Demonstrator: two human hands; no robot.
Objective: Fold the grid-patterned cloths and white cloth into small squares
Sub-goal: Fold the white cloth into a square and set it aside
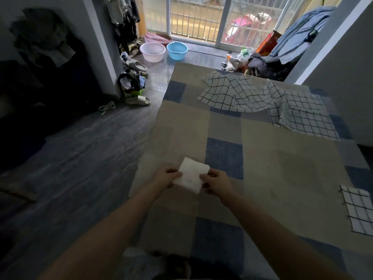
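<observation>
The bed (262, 168) lies bare across the middle of the frame, from beside the hands toward the far end. Two spread grid-patterned cloths (238, 93) cover its upper right; a folded grid cloth (358, 211) sits at the right edge. Basins (152, 51) and slippers (138, 100) crowd the floor at upper left.

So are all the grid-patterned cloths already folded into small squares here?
No: one large grid-patterned cloth lies spread and rumpled at the far end of the bed, while both hands hold the folded white cloth.
</observation>
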